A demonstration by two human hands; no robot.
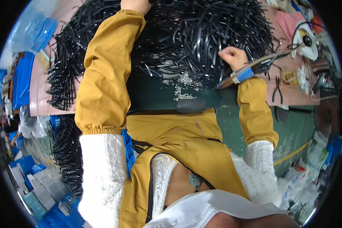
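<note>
2 hands (pixel 136 5) (pixel 233 57), 1 strip heap (pixel 201 34)

A large heap of strips (pixel 186 34) covers the table (pixel 40 87) from ten to two o'clock. The left hand (pixel 135 5) reaches onto the heap at twelve o'clock. The right hand (pixel 233 57) rests at the heap's edge, at two o'clock. Pliers (pixel 277 89) lie on the table just right of it. Small crumbs (pixel 182 81) lie at the heap's near edge. A second bundle of strips (pixel 68 155) hangs below the table at eight o'clock.

strips (pixel 201 34): glossy black plastic, smooth | sleeves (pixel 102 76): matt mustard cloth | pliers (pixel 277 89): dull metal | mat (pixel 155 93): matt dark green
</note>
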